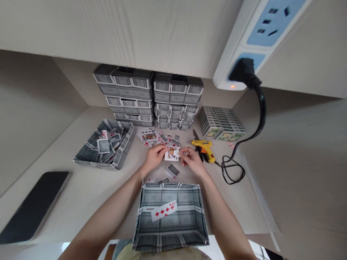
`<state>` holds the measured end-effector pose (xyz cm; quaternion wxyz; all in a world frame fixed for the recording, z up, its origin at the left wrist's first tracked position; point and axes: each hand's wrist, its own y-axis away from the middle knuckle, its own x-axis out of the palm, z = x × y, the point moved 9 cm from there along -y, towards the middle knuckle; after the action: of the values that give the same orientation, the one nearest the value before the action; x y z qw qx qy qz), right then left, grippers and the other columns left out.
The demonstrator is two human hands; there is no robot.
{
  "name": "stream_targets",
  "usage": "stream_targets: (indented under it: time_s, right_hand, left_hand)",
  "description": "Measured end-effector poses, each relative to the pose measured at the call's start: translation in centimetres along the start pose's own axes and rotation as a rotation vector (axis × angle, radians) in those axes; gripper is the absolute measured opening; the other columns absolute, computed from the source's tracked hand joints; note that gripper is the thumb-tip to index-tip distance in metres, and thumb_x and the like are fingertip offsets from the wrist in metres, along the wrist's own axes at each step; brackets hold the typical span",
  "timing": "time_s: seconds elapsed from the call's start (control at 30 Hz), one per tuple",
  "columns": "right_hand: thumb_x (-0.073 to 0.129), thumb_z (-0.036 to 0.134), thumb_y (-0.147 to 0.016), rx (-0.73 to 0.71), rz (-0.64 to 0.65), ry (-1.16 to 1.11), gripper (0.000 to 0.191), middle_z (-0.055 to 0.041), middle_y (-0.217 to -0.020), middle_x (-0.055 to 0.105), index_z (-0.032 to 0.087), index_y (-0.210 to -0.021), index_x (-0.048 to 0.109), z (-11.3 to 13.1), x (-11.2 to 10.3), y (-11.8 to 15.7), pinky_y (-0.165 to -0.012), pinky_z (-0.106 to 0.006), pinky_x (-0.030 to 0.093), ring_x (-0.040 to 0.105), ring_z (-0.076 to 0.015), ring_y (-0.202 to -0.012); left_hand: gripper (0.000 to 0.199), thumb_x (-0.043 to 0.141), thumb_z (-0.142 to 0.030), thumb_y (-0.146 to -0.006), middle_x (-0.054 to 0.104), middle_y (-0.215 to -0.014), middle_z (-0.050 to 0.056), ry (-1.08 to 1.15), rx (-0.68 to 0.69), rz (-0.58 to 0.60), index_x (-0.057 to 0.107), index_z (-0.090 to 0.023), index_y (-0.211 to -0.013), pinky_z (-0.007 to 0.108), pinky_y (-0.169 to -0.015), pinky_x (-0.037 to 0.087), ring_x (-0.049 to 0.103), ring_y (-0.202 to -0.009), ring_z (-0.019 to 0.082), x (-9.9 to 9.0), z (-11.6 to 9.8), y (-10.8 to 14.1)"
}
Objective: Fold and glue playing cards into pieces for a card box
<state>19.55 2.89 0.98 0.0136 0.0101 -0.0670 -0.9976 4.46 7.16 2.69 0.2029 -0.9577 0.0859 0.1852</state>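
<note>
A face card (171, 153) is held above the middle of the table between both hands. My left hand (156, 156) pinches its left edge, and my right hand (191, 159) has its fingers closed at the right edge. Below the hands lies a small folded card (172, 171). Nearest my body stands an open box made of cards (187, 206), with a strip showing red diamonds (164, 211) inside. Just beyond the hands is a pile of face-up cards (149, 135), with scattered card pieces to its right.
A card tray (125, 151) of folded cards stands left, a black phone (34, 206) nearer. Stacked card boxes (130, 90) and packed decks (221, 122) line the back. Right are a yellow glue gun (206, 148), scissors and a cable (261, 115) from a power strip (241, 47).
</note>
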Motion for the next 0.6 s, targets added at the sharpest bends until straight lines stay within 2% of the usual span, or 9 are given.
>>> stream_targets:
  time_s: [0.13, 0.33, 0.5, 0.6]
  right_hand:
    - [0.057, 0.041, -0.071, -0.017, 0.001, -0.018, 0.030, 0.0089, -0.051, 0.045, 0.022, -0.088, 0.041, 0.3, 0.2, 0.1, -0.039, -0.022, 0.027, 0.040, -0.0078, -0.037]
    - [0.050, 0.034, -0.075, -0.052, 0.005, -0.018, 0.025, 0.0095, -0.053, 0.041, 0.023, -0.093, 0.037, -0.1, 0.2, -0.3, -0.042, -0.022, 0.028, 0.038, -0.0083, -0.039]
    - [0.046, 0.029, -0.078, -0.105, 0.019, 0.044, 0.022, 0.0086, -0.053, 0.040, 0.023, -0.097, 0.036, -0.3, 0.2, -0.4, -0.047, -0.024, 0.032, 0.040, -0.0110, -0.044]
    - [0.045, 0.027, -0.079, -0.131, 0.006, 0.085, 0.022, 0.0079, -0.054, 0.040, 0.024, -0.098, 0.036, -0.3, 0.2, -0.4, -0.050, -0.025, 0.034, 0.041, -0.0123, -0.046]
  left_hand:
    - [0.023, 0.052, -0.036, -0.078, 0.063, -0.068, 0.000, 0.048, -0.072, 0.030, 0.064, -0.017, -0.074, 0.020, -0.057, 0.042, 0.053, -0.060, 0.010, 0.4, 0.9, 0.2]
    - [0.025, 0.053, -0.037, -0.076, 0.066, -0.071, 0.001, 0.192, -0.138, 0.142, 0.064, -0.015, -0.078, 0.020, -0.057, 0.045, 0.056, -0.062, 0.011, 1.8, 1.9, 0.3]
    - [0.024, 0.055, -0.033, -0.076, 0.068, -0.091, 0.006, 0.288, -0.099, 0.291, 0.067, -0.016, -0.090, 0.025, -0.073, 0.048, 0.062, -0.081, 0.015, 2.4, 0.1, 0.3]
    - [0.024, 0.055, -0.029, -0.075, 0.068, -0.095, 0.008, 0.313, -0.089, 0.335, 0.067, -0.015, -0.091, 0.028, -0.078, 0.048, 0.062, -0.086, 0.017, 2.2, -0.7, 0.3]
